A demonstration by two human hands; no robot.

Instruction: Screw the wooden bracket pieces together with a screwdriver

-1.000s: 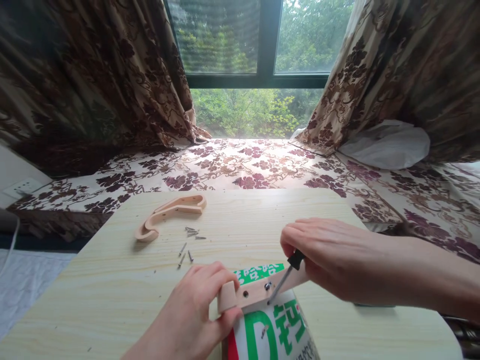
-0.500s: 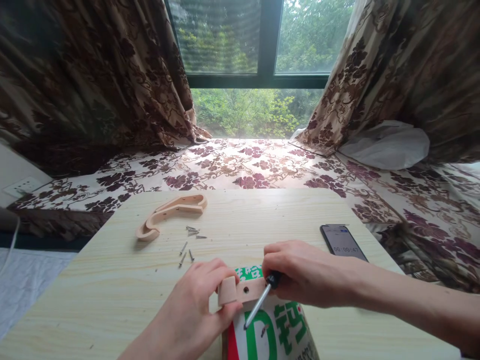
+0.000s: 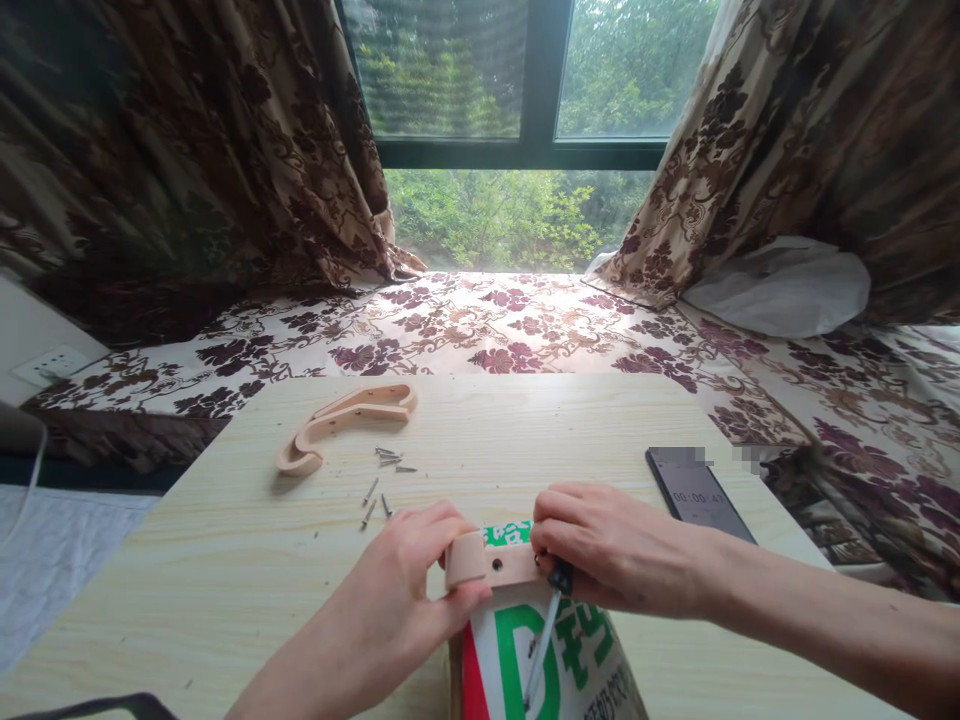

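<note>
My left hand (image 3: 405,575) pinches the curled end of a pale wooden hook (image 3: 466,560) between thumb and fingers. A flat strip of the hook, with a dark hole in it, lies across a printed carton (image 3: 592,690) with green, red and white markings. Closed around a screwdriver (image 3: 546,635), my right hand (image 3: 611,545) is at the strip's other end. The metal shaft slants down and left over the carton, its tip away from the hole. Small dark bits (image 3: 532,648) sit on the carton by the shaft; what they are is unclear.
Another curved wooden hook (image 3: 345,415) lies at the table's far left, with several screws (image 3: 386,456) nearer me. A phone showing a timer (image 3: 697,495) rests on the right. Beyond the pale table (image 3: 225,560) stretches a flower-patterned cloth (image 3: 450,320).
The screwdriver's shaft has swung so that its tip is lower and further right over the carton. My left hand keeps its grip on the hook. The whole view has shifted slightly.
</note>
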